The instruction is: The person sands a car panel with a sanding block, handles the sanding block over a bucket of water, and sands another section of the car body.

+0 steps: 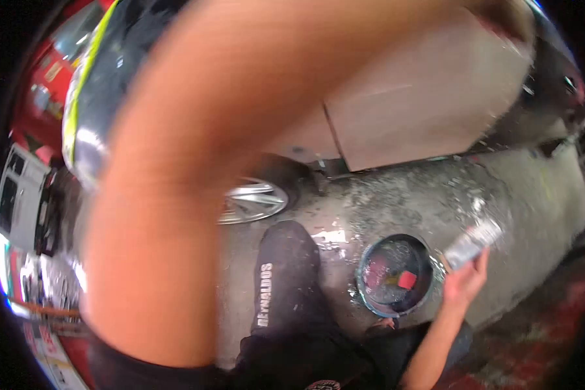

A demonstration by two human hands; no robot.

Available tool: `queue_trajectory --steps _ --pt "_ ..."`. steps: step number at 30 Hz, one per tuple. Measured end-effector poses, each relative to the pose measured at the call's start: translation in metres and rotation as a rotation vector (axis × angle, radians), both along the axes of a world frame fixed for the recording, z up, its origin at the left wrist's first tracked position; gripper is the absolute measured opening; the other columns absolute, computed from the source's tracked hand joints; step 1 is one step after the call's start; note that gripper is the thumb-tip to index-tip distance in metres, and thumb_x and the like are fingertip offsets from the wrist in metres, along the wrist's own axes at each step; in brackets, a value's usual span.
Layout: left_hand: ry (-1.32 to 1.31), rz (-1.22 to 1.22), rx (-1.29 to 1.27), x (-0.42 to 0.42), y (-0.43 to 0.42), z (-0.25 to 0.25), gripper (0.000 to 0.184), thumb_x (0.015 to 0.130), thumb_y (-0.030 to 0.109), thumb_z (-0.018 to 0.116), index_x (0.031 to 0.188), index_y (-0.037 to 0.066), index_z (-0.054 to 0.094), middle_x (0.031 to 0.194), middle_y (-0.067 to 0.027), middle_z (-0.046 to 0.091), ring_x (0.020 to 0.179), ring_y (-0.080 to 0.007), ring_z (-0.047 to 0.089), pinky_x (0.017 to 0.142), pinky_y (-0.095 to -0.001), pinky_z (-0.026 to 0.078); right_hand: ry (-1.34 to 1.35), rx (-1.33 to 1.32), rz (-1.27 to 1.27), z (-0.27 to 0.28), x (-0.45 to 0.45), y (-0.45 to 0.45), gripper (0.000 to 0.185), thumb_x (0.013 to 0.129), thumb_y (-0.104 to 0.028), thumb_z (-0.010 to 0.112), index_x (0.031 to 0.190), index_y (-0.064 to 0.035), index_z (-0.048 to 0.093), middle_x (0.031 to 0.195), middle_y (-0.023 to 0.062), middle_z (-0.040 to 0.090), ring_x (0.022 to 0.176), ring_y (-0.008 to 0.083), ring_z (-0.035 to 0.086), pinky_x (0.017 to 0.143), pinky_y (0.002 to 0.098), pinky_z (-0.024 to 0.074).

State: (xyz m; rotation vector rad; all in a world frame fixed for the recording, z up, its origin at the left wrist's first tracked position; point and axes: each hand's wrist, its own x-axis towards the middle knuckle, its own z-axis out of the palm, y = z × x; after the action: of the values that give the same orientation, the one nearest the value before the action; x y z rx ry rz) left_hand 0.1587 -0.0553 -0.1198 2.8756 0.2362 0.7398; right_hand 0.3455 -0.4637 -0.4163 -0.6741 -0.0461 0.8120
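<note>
My right hand point(465, 283) is closed around one end of a flat, grey-and-white rectangular block point(472, 245), beside the bucket; blur hides its exact kind. To its left stands a dark round bucket point(363, 286) of water, with a small red block point(407, 280) in it. My left arm, bare and blurred, sweeps across much of the view. At its end, my left hand point(510, 19) is at the upper right edge of a dull beige car panel point(429, 97). Its fingers are too blurred and dark to make out, and whether it touches the panel is unclear.
A car wheel point(260, 198) with a silver rim is just ahead of my knee point(289, 260). Wet patches cover the concrete floor point(533, 201). A dark car body with a yellow-green edge point(84, 84) rises at the left, and a white vehicle point(21, 198) is farther off.
</note>
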Motion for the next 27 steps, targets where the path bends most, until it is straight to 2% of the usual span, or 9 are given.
queue_trajectory --steps 6,8,10,12,17,19,22,24,27 --pt "0.103 0.27 0.302 -0.078 0.054 0.129 0.048 0.11 0.042 0.065 0.15 0.018 0.074 0.146 -0.0146 0.075 0.135 -0.0388 0.071 0.116 -0.0586 0.055 -0.342 -0.119 -0.216 0.053 -0.045 0.113 0.047 0.115 -0.02 0.069 0.158 -0.0078 0.054 0.143 0.009 0.065 0.128 0.0229 0.064 0.115 0.0428 0.0522" --pt "0.169 0.159 0.595 -0.083 0.044 0.137 0.05 0.11 0.041 0.066 0.154 0.019 0.073 0.151 -0.0142 0.075 0.139 -0.0388 0.071 0.118 -0.0589 0.055 -0.78 -0.152 -0.307 0.069 -0.06 0.17 0.048 0.114 -0.018 0.071 0.157 -0.0054 0.055 0.14 0.0098 0.064 0.13 0.0224 0.062 0.116 0.0431 0.051" --pt "0.123 0.034 1.09 -0.078 0.023 0.143 0.053 0.113 0.038 0.056 0.162 0.02 0.064 0.174 -0.0152 0.054 0.164 -0.0366 0.046 0.137 -0.0562 0.033 -1.135 -0.217 -0.436 0.102 -0.091 0.222 0.049 0.112 -0.019 0.073 0.157 -0.0053 0.057 0.142 0.0137 0.062 0.133 0.0268 0.061 0.117 0.0453 0.0498" --pt "0.158 0.046 1.048 -0.074 0.019 0.143 0.052 0.115 0.039 0.055 0.163 0.021 0.064 0.174 -0.0154 0.055 0.165 -0.0358 0.046 0.139 -0.0558 0.03 -1.358 -0.211 -0.616 0.108 -0.124 0.274 0.051 0.107 -0.018 0.078 0.155 -0.0157 0.063 0.147 0.0182 0.059 0.137 0.0386 0.057 0.118 0.0518 0.0477" --pt "0.145 0.096 0.999 -0.073 0.011 0.143 0.05 0.115 0.04 0.054 0.161 0.023 0.066 0.174 -0.0145 0.055 0.166 -0.0356 0.045 0.138 -0.0573 0.031 -1.694 -0.127 -0.82 0.107 -0.141 0.308 0.058 0.099 -0.015 0.085 0.154 -0.0221 0.068 0.154 0.0185 0.054 0.139 0.0403 0.055 0.118 0.0506 0.0452" --pt "0.13 0.105 0.954 -0.071 0.013 0.139 0.05 0.114 0.04 0.056 0.16 0.024 0.067 0.173 -0.0139 0.057 0.166 -0.0353 0.046 0.138 -0.0586 0.032 -1.65 -0.277 -0.974 0.116 -0.072 0.316 0.065 0.098 -0.012 0.084 0.158 -0.0312 0.067 0.148 0.0156 0.061 0.137 0.0404 0.055 0.115 0.0554 0.0476" --pt "0.056 0.137 1.254 -0.065 0.026 0.135 0.057 0.111 0.044 0.062 0.164 0.023 0.065 0.171 -0.0127 0.059 0.161 -0.0374 0.052 0.136 -0.0593 0.037 -1.523 -0.582 -0.933 0.159 0.084 0.307 0.058 0.107 -0.019 0.077 0.164 -0.0187 0.061 0.146 0.0209 0.064 0.138 0.0394 0.06 0.119 0.0549 0.0477" --pt "0.094 0.091 1.05 -0.069 0.021 0.141 0.052 0.112 0.04 0.059 0.161 0.023 0.067 0.172 -0.0135 0.058 0.163 -0.0356 0.049 0.137 -0.0586 0.034 -1.502 -0.51 -1.114 0.175 0.18 0.316 0.051 0.11 -0.021 0.073 0.159 -0.0101 0.062 0.144 0.024 0.066 0.132 0.0416 0.064 0.117 0.0533 0.0495" --pt "0.077 0.071 0.923 -0.074 0.017 0.138 0.05 0.111 0.036 0.057 0.158 0.023 0.068 0.172 -0.0142 0.057 0.164 -0.0341 0.048 0.137 -0.0578 0.034 -1.177 -0.587 -1.035 0.193 0.185 0.332 0.04 0.111 -0.024 0.073 0.144 -0.0013 0.068 0.141 0.0271 0.067 0.127 0.0446 0.065 0.112 0.0555 0.0517"
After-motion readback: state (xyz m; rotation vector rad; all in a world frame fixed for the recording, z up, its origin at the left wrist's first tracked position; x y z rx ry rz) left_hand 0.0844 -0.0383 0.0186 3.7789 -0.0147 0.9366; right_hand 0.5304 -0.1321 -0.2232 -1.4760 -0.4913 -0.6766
